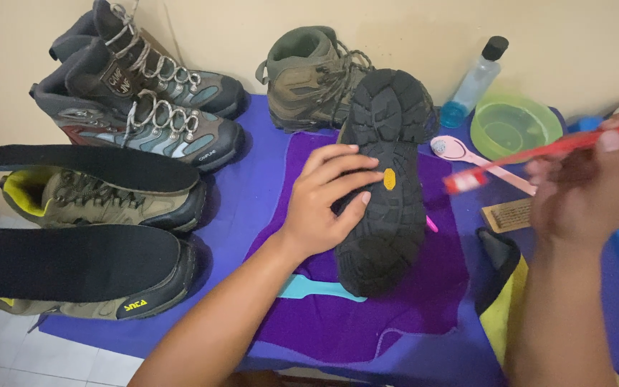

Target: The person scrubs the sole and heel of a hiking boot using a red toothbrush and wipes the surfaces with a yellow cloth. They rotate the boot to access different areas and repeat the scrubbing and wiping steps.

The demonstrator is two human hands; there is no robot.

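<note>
Two hands share the boot-cleaning step: left hand [324, 197] spread flat, steadying the upturned black-soled boot [385, 183] mid-frame, right hand [585, 190] closed around a red toothbrush [539, 154].

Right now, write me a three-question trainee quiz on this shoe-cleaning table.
1. True or false: the left hand rests on the upturned boot, sole up.
2. What does the right hand hold? A) red toothbrush B) pink spoon C) clear bottle
3. What lies across the two olive shoes at left?

Key: 1 true; 2 A; 3 black insoles.
</note>
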